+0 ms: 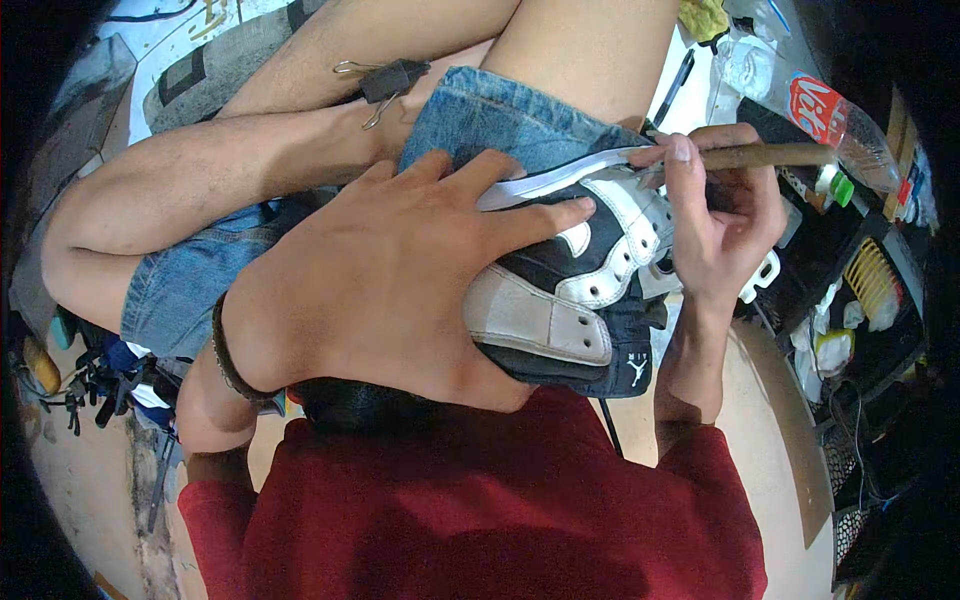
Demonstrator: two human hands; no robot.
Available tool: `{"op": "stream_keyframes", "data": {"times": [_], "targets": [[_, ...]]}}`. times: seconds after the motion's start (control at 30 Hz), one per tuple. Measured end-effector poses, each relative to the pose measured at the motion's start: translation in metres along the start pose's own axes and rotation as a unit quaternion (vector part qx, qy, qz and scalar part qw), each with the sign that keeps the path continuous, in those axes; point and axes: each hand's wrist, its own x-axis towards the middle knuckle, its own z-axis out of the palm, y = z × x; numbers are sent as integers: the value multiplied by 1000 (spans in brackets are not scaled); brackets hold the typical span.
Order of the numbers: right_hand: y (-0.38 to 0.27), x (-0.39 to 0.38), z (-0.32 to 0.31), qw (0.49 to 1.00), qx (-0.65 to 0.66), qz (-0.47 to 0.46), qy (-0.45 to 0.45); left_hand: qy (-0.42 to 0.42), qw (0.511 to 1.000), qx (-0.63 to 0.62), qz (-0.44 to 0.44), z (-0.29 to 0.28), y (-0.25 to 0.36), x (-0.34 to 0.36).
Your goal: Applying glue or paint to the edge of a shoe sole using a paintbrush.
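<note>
A black and white high-top sneaker [545,325] lies on its side across my lap, its laces out of the eyelets. My left hand [370,270] spreads over the sneaker's side, holding it with the thumb at the collar and the fingers toward the white sole edge [560,178]. Between the thumb and fingers of my right hand [725,225] is a slim tool with a brown wooden handle [785,155]. The handle points right; the other end reaches the sole edge near the toe, where my fingers partly hide it and its kind cannot be made out.
A black binder clip [390,82] rests by my crossed legs. Beyond my right hand are a black pen [675,85], a clear plastic bottle with a red label [815,105] and a yellow comb-like piece [873,280]. Dark tangled items [125,375] lie on the floor at left.
</note>
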Motion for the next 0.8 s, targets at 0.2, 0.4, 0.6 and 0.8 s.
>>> {"op": "stream_keyframes", "data": {"times": [0.2,0.4,0.6,0.8], "targets": [[-7,6,-6,999,38,19,-22,0,1000,-7,5,-3,-1,-2],[-8,9,-3,997,56,30,-46,-3,1000,-15,-2,-3,1,-4],[-8,16,2,995,32,75,-59,-3,1000,26,-3,0,1,-2],[-4,12,1,997,33,45,-43,3,1000,-10,6,2,-2,-1]]}}
